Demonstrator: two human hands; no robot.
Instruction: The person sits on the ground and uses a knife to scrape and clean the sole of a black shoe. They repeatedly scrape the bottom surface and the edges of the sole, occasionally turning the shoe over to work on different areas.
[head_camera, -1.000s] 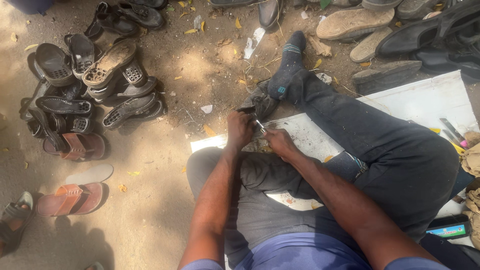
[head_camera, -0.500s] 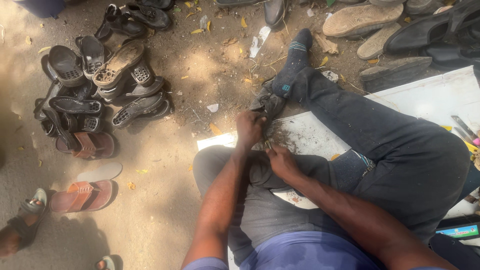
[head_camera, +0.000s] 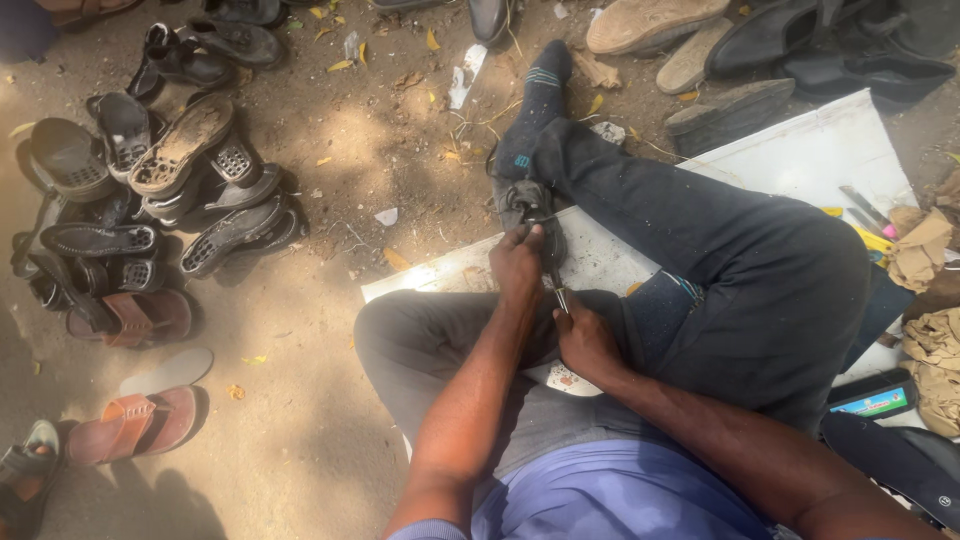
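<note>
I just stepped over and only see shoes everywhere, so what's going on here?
A person sits on the dirt ground with legs over a white board. The left hand grips a dark shoe resting by the knee, while the right hand holds a thin metal tool against it. A pile of worn sandals and shoes lies to the left, and more soles sit beyond the sock-clad foot.
</note>
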